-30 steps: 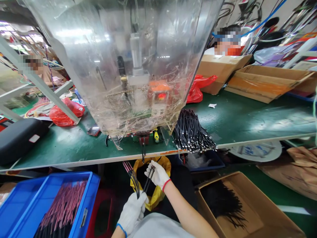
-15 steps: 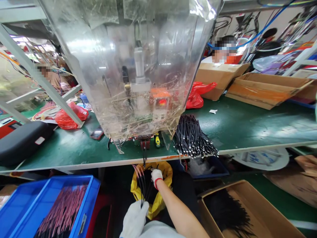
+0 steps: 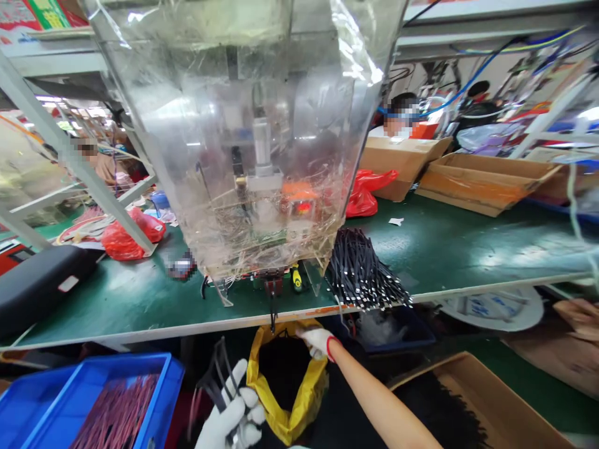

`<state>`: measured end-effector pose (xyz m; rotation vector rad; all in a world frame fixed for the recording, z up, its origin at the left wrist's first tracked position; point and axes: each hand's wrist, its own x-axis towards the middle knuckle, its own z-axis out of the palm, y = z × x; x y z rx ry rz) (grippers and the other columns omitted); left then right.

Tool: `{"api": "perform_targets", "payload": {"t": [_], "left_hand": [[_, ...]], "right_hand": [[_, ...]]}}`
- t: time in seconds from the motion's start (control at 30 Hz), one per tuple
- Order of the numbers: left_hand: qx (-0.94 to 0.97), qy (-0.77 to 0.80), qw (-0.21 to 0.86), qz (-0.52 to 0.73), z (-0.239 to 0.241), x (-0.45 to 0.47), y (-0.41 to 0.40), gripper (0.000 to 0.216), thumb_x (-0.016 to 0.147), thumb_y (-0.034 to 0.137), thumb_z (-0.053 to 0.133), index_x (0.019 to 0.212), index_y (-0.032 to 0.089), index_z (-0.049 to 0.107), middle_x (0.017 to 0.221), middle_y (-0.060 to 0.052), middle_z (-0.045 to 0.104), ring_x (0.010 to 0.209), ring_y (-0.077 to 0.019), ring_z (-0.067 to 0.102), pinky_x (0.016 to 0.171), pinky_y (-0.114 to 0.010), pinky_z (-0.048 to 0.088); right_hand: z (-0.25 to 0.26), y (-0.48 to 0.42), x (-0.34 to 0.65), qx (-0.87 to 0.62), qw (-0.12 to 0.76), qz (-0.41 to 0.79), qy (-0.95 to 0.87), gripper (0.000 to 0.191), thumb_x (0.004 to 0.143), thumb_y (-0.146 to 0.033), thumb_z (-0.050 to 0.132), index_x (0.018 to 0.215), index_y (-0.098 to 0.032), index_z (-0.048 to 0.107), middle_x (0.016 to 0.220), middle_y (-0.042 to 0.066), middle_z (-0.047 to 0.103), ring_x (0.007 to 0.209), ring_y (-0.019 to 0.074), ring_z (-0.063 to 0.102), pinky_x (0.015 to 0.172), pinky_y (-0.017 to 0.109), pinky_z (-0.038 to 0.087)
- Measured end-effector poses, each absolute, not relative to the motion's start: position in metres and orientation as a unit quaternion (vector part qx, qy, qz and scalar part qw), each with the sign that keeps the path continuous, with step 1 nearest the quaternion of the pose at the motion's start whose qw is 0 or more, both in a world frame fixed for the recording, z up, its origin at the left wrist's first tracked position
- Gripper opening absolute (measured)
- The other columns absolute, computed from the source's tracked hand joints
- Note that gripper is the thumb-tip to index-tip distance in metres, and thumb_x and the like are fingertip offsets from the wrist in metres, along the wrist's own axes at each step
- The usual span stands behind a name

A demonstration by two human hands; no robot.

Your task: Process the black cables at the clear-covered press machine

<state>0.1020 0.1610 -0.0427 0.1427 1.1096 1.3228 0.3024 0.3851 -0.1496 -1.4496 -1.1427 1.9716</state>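
My left hand [image 3: 236,405], in a white glove, is at the lower centre, left of the yellow bag. Its fingers are closed around a bunch of thin black cables [image 3: 218,374], which fan out upward and are blurred by motion. The yellow bag [image 3: 254,365] gapes below the table edge, dark inside. At its right back rim is my right hand [image 3: 316,342], in a white glove with a red cuff. Its fingers are bent over the bag's edge; the fingertips are partly hidden. Above the bag, black leads [image 3: 273,312] hang from the machine [image 3: 274,284] at the table edge.
A clear plastic guard [image 3: 262,156] covers the machine. Black cables [image 3: 369,271] lie piled on the green table [image 3: 449,249]. At lower left stands a blue bin [image 3: 168,380] with reddish wires; at lower right, a cardboard box [image 3: 496,399] holds black strands. A yellow screwdriver [image 3: 296,279] lies near the machine.
My left hand has moved left and turned, carrying the cables away from the bag. My right hand has shifted from the bag's inside to its right rim. The camera view has tilted up.
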Motion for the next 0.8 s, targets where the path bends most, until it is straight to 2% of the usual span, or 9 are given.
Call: {"api": "perform_targets", "payload": {"t": [0.1, 0.17, 0.23, 0.3, 0.43, 0.5, 0.63, 0.73, 0.8], "left_hand": [[0.061, 0.414, 0.645, 0.64, -0.036, 0.108, 0.216, 0.069, 0.073, 0.029, 0.074, 0.134, 0.034, 0.042, 0.07, 0.005, 0.047, 0.056, -0.0049, 0.047, 0.045, -0.013, 0.031], [0.102, 0.399, 0.644, 0.645, -0.035, 0.111, 0.253, 0.062, 0.077, 0.031, 0.071, 0.132, 0.03, 0.045, 0.062, 0.007, 0.038, 0.048, -0.0028, 0.037, 0.04, -0.011, 0.023], [0.154, 0.409, 0.641, 0.631, -0.035, 0.114, 0.281, 0.059, 0.078, 0.034, 0.069, 0.132, 0.025, 0.046, 0.057, 0.009, 0.034, 0.044, -0.0025, 0.03, 0.039, -0.011, 0.018], [0.205, 0.439, 0.632, 0.605, -0.035, 0.117, 0.298, 0.06, 0.076, 0.038, 0.068, 0.13, 0.023, 0.047, 0.054, 0.01, 0.034, 0.042, -0.0031, 0.029, 0.038, -0.012, 0.016], [0.289, 0.519, 0.589, 0.547, -0.032, 0.121, 0.304, 0.055, 0.075, 0.044, 0.066, 0.121, 0.018, 0.052, 0.05, 0.009, 0.04, 0.042, -0.0051, 0.032, 0.038, -0.014, 0.018], [0.315, 0.555, 0.573, 0.514, -0.029, 0.124, 0.298, 0.049, 0.076, 0.046, 0.065, 0.114, 0.016, 0.056, 0.047, 0.009, 0.039, 0.042, -0.0053, 0.032, 0.038, -0.014, 0.019], [0.339, 0.597, 0.577, 0.442, -0.024, 0.132, 0.286, 0.046, 0.078, 0.05, 0.061, 0.108, 0.015, 0.059, 0.046, 0.009, 0.039, 0.04, -0.0053, 0.034, 0.037, -0.015, 0.022], [0.36, 0.6, 0.582, 0.415, -0.022, 0.136, 0.279, 0.045, 0.082, 0.054, 0.053, 0.101, 0.014, 0.062, 0.048, 0.007, 0.043, 0.041, -0.0059, 0.038, 0.036, -0.014, 0.026], [0.375, 0.589, 0.586, 0.412, -0.021, 0.137, 0.276, 0.044, 0.083, 0.053, 0.052, 0.098, 0.013, 0.064, 0.059, 0.002, 0.054, 0.041, -0.0053, 0.042, 0.035, -0.015, 0.028]], "right_hand": [[-0.128, 0.367, 0.317, -0.552, 0.157, 0.533, -0.622, 0.025, 0.07, -0.043, 0.07, 0.07, -0.018, 0.068, 0.071, 0.006, 0.066, 0.077, 0.0201, 0.063, 0.068, 0.027, 0.043], [-0.094, 0.361, 0.335, -0.529, 0.103, 0.423, -0.728, 0.025, 0.075, -0.044, 0.063, 0.079, -0.02, 0.07, 0.077, 0.004, 0.069, 0.074, 0.0174, 0.063, 0.067, 0.025, 0.042], [-0.051, 0.365, 0.357, -0.517, 0.086, 0.408, -0.747, 0.03, 0.084, -0.043, 0.05, 0.086, -0.021, 0.069, 0.079, 0.002, 0.07, 0.062, 0.0125, 0.06, 0.059, 0.023, 0.04], [-0.006, 0.383, 0.381, -0.537, 0.123, 0.379, -0.744, 0.035, 0.089, -0.045, 0.042, 0.091, -0.022, 0.068, 0.079, 0.0, 0.069, 0.057, 0.0099, 0.058, 0.055, 0.021, 0.037], [0.049, 0.455, 0.407, -0.598, 0.201, 0.215, -0.745, 0.034, 0.089, -0.043, 0.042, 0.094, -0.022, 0.068, 0.084, 0.001, 0.069, 0.07, 0.0122, 0.06, 0.063, 0.022, 0.038], [0.055, 0.495, 0.404, -0.63, 0.186, 0.159, -0.737, 0.035, 0.089, -0.043, 0.043, 0.096, -0.02, 0.068, 0.088, 0.006, 0.07, 0.079, 0.0159, 0.062, 0.069, 0.024, 0.04], [0.04, 0.552, 0.38, -0.698, 0.14, 0.102, -0.695, 0.052, 0.082, -0.054, 0.051, 0.101, -0.008, 0.067, 0.101, 0.02, 0.067, 0.097, 0.0286, 0.062, 0.081, 0.033, 0.043], [0.03, 0.564, 0.367, -0.708, 0.148, 0.118, -0.68, 0.046, 0.078, -0.044, 0.057, 0.102, -0.006, 0.067, 0.105, 0.025, 0.065, 0.1, 0.0319, 0.062, 0.083, 0.036, 0.043], [0.03, 0.564, 0.367, -0.705, 0.165, 0.13, -0.677, 0.037, 0.077, -0.034, 0.057, 0.097, -0.005, 0.068, 0.102, 0.025, 0.066, 0.098, 0.0312, 0.063, 0.081, 0.035, 0.044]]}}
